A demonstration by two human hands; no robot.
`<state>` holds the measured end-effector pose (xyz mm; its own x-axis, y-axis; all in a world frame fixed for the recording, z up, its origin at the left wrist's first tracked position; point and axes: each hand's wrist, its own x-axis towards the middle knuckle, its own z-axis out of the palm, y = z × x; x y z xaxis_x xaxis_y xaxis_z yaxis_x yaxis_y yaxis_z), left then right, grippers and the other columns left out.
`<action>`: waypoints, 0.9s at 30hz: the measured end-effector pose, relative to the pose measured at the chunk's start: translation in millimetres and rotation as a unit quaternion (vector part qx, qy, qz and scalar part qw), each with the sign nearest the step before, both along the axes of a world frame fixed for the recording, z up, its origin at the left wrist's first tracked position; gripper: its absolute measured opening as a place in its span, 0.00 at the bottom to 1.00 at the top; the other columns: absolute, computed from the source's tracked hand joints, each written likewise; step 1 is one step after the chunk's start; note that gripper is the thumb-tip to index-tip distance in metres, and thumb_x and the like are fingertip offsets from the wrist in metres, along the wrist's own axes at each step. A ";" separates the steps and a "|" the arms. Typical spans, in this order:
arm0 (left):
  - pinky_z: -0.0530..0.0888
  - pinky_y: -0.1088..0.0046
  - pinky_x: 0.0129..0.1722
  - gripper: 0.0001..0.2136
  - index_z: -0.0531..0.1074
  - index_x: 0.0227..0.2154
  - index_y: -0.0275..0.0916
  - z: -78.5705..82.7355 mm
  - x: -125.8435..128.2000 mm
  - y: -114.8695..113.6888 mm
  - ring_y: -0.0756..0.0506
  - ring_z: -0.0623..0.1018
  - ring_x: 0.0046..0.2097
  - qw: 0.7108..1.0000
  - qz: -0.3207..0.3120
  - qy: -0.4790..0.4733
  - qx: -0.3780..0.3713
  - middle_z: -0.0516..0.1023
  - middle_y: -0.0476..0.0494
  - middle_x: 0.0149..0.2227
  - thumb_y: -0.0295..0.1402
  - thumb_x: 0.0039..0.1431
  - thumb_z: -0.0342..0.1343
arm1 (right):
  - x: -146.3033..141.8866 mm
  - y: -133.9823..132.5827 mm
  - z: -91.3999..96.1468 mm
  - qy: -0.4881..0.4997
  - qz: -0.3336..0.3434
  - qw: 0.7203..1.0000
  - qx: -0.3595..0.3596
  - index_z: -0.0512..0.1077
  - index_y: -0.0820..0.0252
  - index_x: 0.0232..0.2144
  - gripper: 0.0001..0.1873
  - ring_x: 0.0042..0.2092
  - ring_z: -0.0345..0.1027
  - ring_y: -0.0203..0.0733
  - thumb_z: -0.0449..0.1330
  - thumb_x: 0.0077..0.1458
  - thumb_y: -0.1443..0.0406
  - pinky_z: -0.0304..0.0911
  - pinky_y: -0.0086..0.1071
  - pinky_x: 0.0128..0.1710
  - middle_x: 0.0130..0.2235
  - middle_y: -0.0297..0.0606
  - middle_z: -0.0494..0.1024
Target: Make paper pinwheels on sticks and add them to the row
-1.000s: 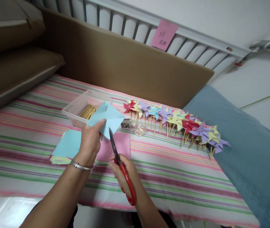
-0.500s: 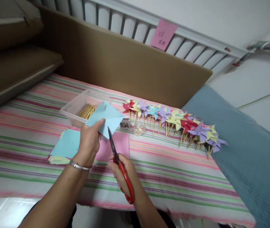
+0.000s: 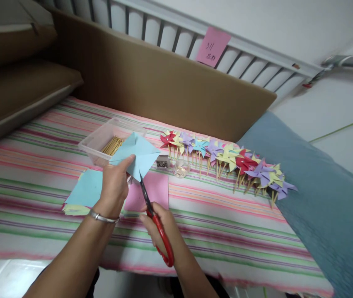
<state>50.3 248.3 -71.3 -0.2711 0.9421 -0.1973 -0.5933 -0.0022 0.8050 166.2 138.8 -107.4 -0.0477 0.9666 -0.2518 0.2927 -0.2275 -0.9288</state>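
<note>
My left hand [image 3: 116,182] grips a light blue square of paper [image 3: 141,153] with the thumb on top; slits run in from its corners. In my right hand [image 3: 160,231] are red-handled scissors [image 3: 164,244], their dark blades at the paper's near corner. Below the held sheet lies pink paper [image 3: 156,192] on the striped cloth. Left of my left hand is a stack of coloured paper [image 3: 85,190], light blue on top. Behind the held paper stands a clear plastic box [image 3: 94,145] of wooden sticks [image 3: 112,145], partly hidden.
A long row of paper pinwheels on sticks [image 3: 226,157] stretches to the right. Nearer are a small box of metal bits [image 3: 163,162] and a round clear dish [image 3: 181,169]. A cardboard panel [image 3: 164,91] stands behind, before a white radiator [image 3: 160,33]. Brown cushion-like shapes [image 3: 24,87] lie at the left.
The scissors' blades have moved slightly down and left, toward the paper's near corner, and look closer together. Both hands and the paper have shifted slightly left.
</note>
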 end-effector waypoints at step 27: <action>0.66 0.76 0.22 0.09 0.77 0.24 0.36 -11.8 18.0 -15.2 0.50 0.71 0.22 0.888 -0.439 0.134 -0.037 0.76 0.47 0.22 0.36 0.41 0.66 | 51.3 14.9 -11.2 0.209 -0.239 0.935 0.160 0.65 0.57 0.40 0.18 0.26 0.63 0.33 0.62 0.44 0.64 0.62 0.28 0.24 0.27 0.28 0.67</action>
<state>68.3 233.1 -83.1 0.5151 0.8006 -0.3060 -0.1266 0.4242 0.8967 217.5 153.6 -118.7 0.3799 0.9250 -0.0022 -0.1747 0.0694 -0.9822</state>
